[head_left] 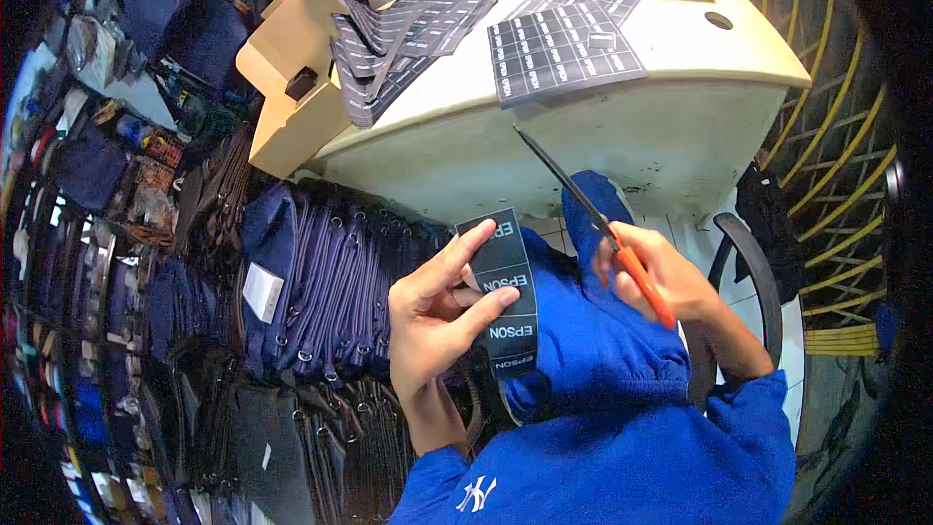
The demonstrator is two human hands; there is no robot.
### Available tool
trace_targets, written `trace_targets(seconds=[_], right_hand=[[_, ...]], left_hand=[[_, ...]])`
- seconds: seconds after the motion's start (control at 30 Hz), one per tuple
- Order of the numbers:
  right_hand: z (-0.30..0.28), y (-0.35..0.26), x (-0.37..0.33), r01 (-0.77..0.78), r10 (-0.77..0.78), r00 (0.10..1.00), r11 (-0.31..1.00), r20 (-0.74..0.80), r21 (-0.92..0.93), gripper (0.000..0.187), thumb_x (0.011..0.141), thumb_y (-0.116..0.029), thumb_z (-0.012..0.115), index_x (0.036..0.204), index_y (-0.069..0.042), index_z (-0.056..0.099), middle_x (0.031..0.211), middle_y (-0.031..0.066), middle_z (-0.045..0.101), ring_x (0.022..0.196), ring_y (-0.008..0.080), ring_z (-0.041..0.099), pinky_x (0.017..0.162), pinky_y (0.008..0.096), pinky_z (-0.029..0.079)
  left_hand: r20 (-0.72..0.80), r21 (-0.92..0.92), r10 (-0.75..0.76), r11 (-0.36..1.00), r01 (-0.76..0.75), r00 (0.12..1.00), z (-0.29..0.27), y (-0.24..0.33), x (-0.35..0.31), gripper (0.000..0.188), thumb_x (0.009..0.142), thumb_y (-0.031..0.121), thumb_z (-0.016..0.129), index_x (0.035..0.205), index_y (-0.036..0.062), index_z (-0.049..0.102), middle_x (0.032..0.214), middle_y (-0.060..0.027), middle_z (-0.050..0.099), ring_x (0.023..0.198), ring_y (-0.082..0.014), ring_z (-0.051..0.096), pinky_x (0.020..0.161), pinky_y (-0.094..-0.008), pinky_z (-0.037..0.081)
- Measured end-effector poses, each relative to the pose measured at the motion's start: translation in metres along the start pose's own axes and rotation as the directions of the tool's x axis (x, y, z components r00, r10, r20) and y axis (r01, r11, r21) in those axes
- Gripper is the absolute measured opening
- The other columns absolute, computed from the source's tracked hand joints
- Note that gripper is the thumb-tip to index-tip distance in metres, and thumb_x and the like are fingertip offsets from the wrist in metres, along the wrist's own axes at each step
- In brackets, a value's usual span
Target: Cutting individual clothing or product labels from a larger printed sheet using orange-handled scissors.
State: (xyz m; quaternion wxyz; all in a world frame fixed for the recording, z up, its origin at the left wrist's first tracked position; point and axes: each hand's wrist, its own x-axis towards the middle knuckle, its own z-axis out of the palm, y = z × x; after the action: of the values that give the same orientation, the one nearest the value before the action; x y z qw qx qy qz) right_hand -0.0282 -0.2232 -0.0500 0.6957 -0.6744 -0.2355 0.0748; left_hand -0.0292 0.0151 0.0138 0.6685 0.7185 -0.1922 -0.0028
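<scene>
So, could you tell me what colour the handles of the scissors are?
Orange, seen in the head view: the scissors sit in the right hand.

— What is the left hand (432, 316) holding?

— A narrow black label strip (505, 297), pinched between thumb and fingers, upright, with white print repeated down it.

— And the right hand (661, 277)?

— It grips scissors (593, 214) by orange handles; the blades point up and left, toward the white table (583, 151).

— What lies on that table?

— Black label sheets (564, 53), some fanned out, beside an open cardboard box (292, 78). Dark blue bags (321, 277) lie stacked below, at the left.
</scene>
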Motion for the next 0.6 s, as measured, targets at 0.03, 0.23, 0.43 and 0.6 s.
trace_targets(seconds=[0.03, 0.23, 0.43, 0.6], right_hand=[[-0.007, 0.001, -0.006, -0.001, 0.001, 1.000, 1.000, 0.000, -0.004, 0.027, 0.083, -0.025, 0.059, 0.092, -0.003, 0.046, 0.072, -0.0004, 0.046, 0.065, 0.0093, 0.046, 0.058, 0.0247, 0.039], [-0.037, -0.010, -0.027, -0.106, 0.236, 0.907, 0.930, 0.350, -0.353, 0.056, 0.081, -0.052, 0.055, 0.102, -0.001, 0.044, 0.068, 0.0086, 0.046, 0.061, 0.0233, 0.047, 0.058, 0.0357, 0.040], [-0.038, -0.019, -0.027, -0.068, 0.226, 0.849, 0.943, 0.477, -0.326, 0.061, 0.082, -0.054, 0.054, 0.106, 0.002, 0.045, 0.069, 0.0101, 0.050, 0.059, 0.0224, 0.049, 0.054, 0.0345, 0.039], [-0.037, -0.028, -0.017, -0.126, 0.288, 0.798, 0.938, 0.530, -0.322, 0.077, 0.076, -0.071, 0.049, 0.097, 0.003, 0.047, 0.074, 0.0101, 0.051, 0.061, 0.0225, 0.050, 0.056, 0.0334, 0.041]], left_hand=[[0.028, -0.028, -0.005, 1.000, 0.006, 1.000, 0.000, 0.002, 0.000, 0.059, 0.070, -0.017, 0.065, 0.125, -0.0046, 0.048, 0.096, -0.0064, 0.054, 0.084, -0.0103, 0.058, 0.070, -0.0190, 0.049], [0.115, 0.024, -0.018, 1.000, 0.015, 0.993, -0.011, 0.014, 0.002, 0.060, 0.069, -0.015, 0.067, 0.125, -0.0042, 0.048, 0.085, -0.0021, 0.051, 0.072, -0.0055, 0.052, 0.069, -0.0167, 0.047], [0.279, 0.117, -0.018, 0.993, -0.015, 0.960, -0.016, 0.016, 0.005, 0.063, 0.066, -0.011, 0.071, 0.125, -0.0043, 0.049, 0.099, -0.0071, 0.059, 0.064, -0.0007, 0.045, 0.061, -0.0132, 0.042], [0.318, 0.156, -0.032, 0.988, -0.019, 0.948, -0.015, 0.022, 0.004, 0.063, 0.066, -0.010, 0.072, 0.124, -0.0038, 0.050, 0.103, -0.0098, 0.060, 0.063, -0.0007, 0.046, 0.057, -0.0125, 0.040]])
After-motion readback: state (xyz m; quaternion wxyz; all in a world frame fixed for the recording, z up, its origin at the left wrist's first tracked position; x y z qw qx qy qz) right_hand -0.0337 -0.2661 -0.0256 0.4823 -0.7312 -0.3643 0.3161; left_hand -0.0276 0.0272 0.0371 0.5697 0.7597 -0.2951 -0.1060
